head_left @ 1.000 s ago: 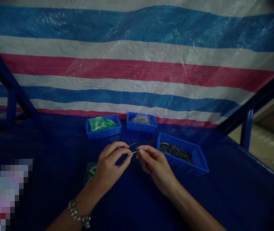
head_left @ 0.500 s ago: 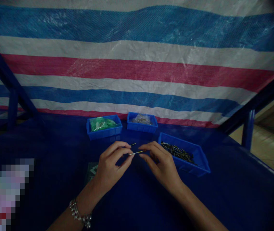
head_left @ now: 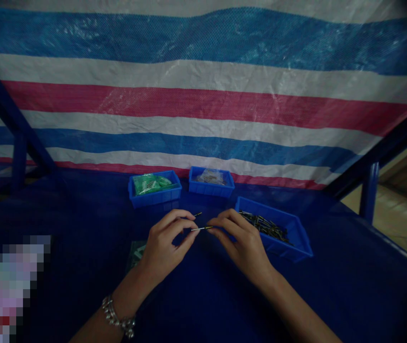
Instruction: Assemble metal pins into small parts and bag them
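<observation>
Between my two hands lies a thin rod, pale silver at its left end and black with gold at its right; its exact kind is too small to make out. The thumb and a finger of my left hand pinch the silver end. My right hand has its thumb and forefinger closed on the black and gold end. A second slim dark piece sticks out past the upper fingers of my left hand, its other end hidden. Beside my right hand stands a blue bin with many thin dark rods.
At the back stand a blue bin with a green bag and another blue bin with a clear bag. A small see-through packet lies partly behind my left wrist. Blue frame bars and a striped sheet border the table.
My right thumb and forefinger have come together on the rod's black and gold end; they were slightly apart before. My left hand has barely moved.
</observation>
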The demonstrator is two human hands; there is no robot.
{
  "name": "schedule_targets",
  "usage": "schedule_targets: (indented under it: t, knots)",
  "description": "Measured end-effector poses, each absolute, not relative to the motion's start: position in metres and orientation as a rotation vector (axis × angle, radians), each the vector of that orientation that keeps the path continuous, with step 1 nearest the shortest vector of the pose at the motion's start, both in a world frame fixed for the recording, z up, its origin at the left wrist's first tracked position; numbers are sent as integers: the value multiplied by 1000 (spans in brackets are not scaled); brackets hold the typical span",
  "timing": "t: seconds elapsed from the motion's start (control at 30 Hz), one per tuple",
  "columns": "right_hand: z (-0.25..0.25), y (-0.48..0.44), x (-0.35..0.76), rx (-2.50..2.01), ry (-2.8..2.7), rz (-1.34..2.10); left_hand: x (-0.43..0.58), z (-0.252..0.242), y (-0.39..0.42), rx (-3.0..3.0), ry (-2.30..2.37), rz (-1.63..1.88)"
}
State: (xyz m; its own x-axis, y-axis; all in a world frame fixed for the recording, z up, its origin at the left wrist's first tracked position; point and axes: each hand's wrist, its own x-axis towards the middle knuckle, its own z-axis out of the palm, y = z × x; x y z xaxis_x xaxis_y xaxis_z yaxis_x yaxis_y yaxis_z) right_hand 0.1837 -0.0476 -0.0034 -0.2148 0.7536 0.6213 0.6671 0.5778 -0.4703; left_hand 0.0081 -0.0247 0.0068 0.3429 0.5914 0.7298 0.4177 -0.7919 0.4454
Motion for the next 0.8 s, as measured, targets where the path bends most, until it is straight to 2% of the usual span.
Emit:
schedule_targets:
  t: [0.53,0.8]
  knots:
    - [-5,-47,183,-1149,-1926,137,8,5,-23,2425,932,1401]
    - [1,-48,181,-1180,-1854,393,8,5,-23,2412,931,1390]
